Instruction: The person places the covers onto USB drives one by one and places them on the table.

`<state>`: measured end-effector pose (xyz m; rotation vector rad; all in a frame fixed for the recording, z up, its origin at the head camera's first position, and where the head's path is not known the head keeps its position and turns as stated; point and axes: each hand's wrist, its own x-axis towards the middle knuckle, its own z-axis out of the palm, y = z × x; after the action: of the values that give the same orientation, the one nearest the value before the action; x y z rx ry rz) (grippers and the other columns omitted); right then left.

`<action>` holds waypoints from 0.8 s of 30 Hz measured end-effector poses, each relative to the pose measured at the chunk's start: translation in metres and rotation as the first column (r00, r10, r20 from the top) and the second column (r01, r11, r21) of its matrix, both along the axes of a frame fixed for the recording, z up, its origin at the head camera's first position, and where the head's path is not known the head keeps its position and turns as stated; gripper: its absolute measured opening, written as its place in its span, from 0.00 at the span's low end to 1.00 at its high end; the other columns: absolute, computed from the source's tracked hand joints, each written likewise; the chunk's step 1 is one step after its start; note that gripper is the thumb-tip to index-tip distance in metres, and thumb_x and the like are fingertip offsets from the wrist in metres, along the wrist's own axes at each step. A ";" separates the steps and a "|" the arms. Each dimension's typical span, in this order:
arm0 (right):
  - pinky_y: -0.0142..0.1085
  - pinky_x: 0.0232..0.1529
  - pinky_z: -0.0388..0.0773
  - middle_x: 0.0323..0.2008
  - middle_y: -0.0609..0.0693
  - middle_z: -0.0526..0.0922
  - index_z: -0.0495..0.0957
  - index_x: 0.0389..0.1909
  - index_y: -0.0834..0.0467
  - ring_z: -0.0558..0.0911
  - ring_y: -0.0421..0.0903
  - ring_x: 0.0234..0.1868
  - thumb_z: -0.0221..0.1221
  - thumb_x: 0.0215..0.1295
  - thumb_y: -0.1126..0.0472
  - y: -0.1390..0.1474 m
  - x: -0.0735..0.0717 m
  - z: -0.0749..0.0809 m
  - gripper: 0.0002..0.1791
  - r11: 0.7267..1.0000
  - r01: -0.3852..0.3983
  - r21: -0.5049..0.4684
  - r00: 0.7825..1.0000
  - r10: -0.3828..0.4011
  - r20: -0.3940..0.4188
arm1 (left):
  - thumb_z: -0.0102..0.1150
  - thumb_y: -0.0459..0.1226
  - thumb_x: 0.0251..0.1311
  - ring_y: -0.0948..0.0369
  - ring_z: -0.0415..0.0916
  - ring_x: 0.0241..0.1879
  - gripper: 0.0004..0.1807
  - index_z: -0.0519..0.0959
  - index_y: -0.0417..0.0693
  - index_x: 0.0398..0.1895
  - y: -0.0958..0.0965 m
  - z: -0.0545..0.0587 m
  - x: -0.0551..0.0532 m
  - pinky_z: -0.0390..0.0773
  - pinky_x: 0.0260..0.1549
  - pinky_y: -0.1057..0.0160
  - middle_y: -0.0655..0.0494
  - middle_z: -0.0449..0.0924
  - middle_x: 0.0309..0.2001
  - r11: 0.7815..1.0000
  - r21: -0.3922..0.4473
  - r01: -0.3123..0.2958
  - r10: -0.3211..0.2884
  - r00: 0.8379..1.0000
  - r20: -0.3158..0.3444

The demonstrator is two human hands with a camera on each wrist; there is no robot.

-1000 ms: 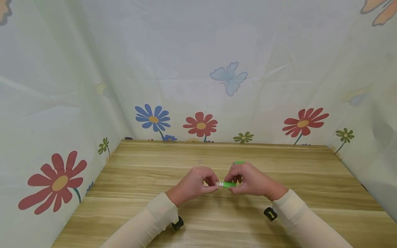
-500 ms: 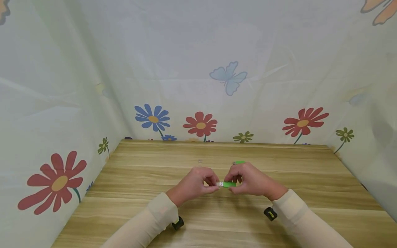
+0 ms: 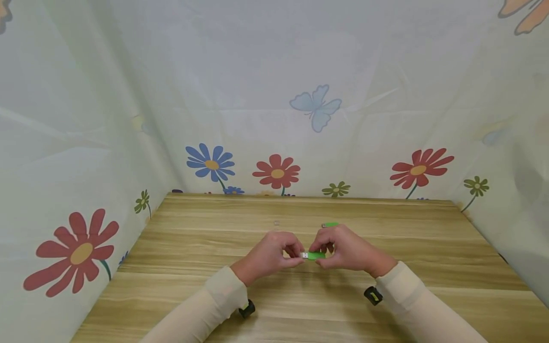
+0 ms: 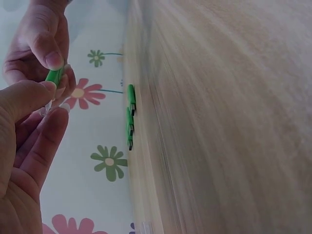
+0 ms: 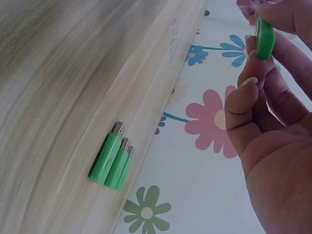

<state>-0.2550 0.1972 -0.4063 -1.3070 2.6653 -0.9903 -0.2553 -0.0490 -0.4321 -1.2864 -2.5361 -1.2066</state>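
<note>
Over the middle of the table, my right hand pinches a green USB stick between thumb and fingers. Its silver plug points left toward my left hand. Thumb and fingertips of that left hand pinch a small clear cap at the plug's end. Fingers hide much of the cap, so I cannot tell how far it sits over the plug. Three more green USB sticks lie side by side on the table beyond the right hand, plugs all facing the same way.
Several small clear caps lie in a row on the wood-grain table, beyond the left hand. A white curtain printed with flowers and butterflies surrounds the table at the back and sides.
Both hands keep their grips. The left fingertips and the stick have come very slightly closer together; the things lying on the table have not moved.
</note>
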 end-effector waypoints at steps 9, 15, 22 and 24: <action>0.39 0.33 0.84 0.34 0.39 0.85 0.89 0.36 0.46 0.82 0.37 0.32 0.72 0.56 0.64 -0.002 0.002 0.001 0.10 1.000 0.001 0.013 1.000 -0.002 0.021 | 0.75 0.34 0.56 0.77 0.79 0.31 0.07 0.84 0.48 0.34 0.000 -0.003 0.000 0.86 0.36 0.66 0.60 0.86 0.31 1.000 -0.011 -0.011 0.011 0.999 -0.035; 0.38 0.34 0.84 0.33 0.39 0.85 0.89 0.36 0.46 0.81 0.36 0.32 0.71 0.56 0.64 -0.004 0.003 0.002 0.10 1.000 0.001 0.013 0.999 -0.001 0.032 | 0.75 0.36 0.56 0.77 0.77 0.30 0.07 0.85 0.48 0.34 0.001 -0.002 0.000 0.86 0.35 0.67 0.61 0.85 0.30 0.999 -0.034 -0.018 0.016 0.998 -0.061; 0.38 0.34 0.85 0.34 0.40 0.85 0.90 0.37 0.48 0.81 0.36 0.32 0.71 0.57 0.65 -0.005 0.003 0.003 0.09 0.999 -0.040 -0.007 0.999 0.040 0.024 | 0.75 0.36 0.57 0.76 0.75 0.29 0.07 0.85 0.47 0.34 0.001 0.004 0.004 0.85 0.35 0.68 0.61 0.85 0.30 0.998 -0.062 -0.033 0.030 0.998 -0.054; 0.37 0.34 0.85 0.34 0.40 0.85 0.90 0.37 0.49 0.81 0.37 0.31 0.71 0.58 0.65 -0.006 0.003 0.002 0.09 0.999 -0.054 -0.006 0.998 0.054 0.010 | 0.75 0.36 0.57 0.76 0.74 0.29 0.07 0.85 0.48 0.34 0.001 0.006 0.004 0.84 0.34 0.71 0.62 0.85 0.30 0.997 -0.072 -0.037 0.034 0.998 -0.051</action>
<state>-0.2523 0.1914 -0.4039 -1.3636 2.6063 -0.9962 -0.2513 -0.0480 -0.4260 -1.2632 -2.5791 -1.0708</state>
